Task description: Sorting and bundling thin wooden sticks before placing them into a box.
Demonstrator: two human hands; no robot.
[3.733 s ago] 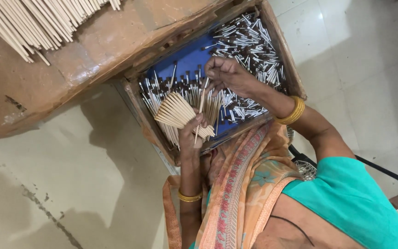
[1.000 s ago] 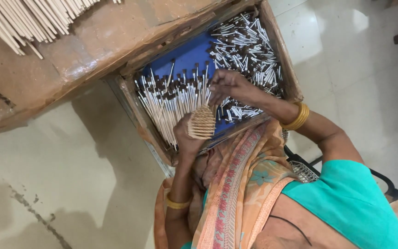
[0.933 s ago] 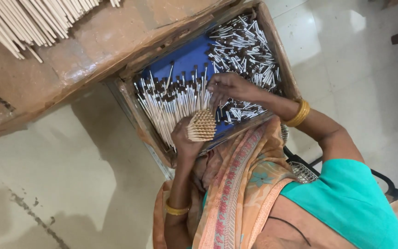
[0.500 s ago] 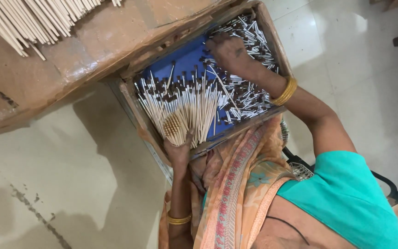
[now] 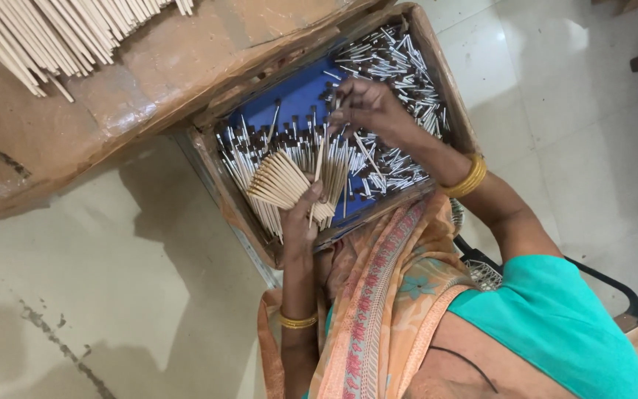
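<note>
From the head view, my left hand (image 5: 300, 222) has its grip closed around a fanned bundle of thin sticks (image 5: 282, 181), held low over the cardboard tray (image 5: 448, 96). My right hand (image 5: 367, 107) pinches one dark-tipped stick (image 5: 320, 151) from the loose pile (image 5: 400, 66), touching the fan. I judge the fan could splay and spill if the left grip slackens.

- A fan of thin pale sticks (image 5: 282, 181) is held spread over the near end of the tray, blunt ends toward the viewer, dark tips pointing away
- A single pale stick (image 5: 319, 159) is seen upright beside the fan
- Loose short dark-tipped sticks (image 5: 400, 81) are heaped in the tray's far right part, lying criss-cross on the blue lining
</note>
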